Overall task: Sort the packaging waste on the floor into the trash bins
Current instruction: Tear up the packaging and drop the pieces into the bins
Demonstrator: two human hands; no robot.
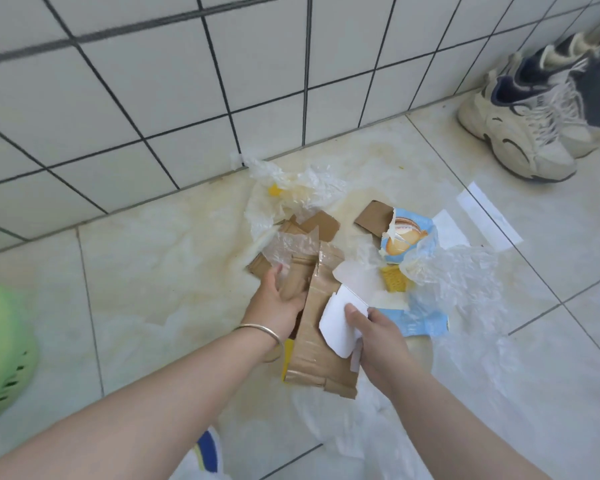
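On the pale floor tiles (160, 258) near the tiled wall (118, 98), packaging waste is lying in a loose heap. Left hand (274, 303), wearing a thin bangle (258, 330) at the wrist, is gripping a folded brown cardboard piece (317, 344), its fingers curling round the upper edge. Right hand (378, 334) is pinching a white card scrap (340, 323) between thumb and fingers, holding it just over the cardboard. Crumpled clear plastic film (291, 192) is lying against the wall behind the cardboard, and a second sheet of clear film (458, 271) is spreading to the right. A torn blue printed wrapper (404, 237) is resting beside a small brown cardboard flap (374, 216), with a yellow fragment (394, 280) just below it. A green perforated bin (4, 348) is sitting at the left edge, well apart from the heap. A pair of pale sneakers (523, 123) is standing against the wall at upper right.
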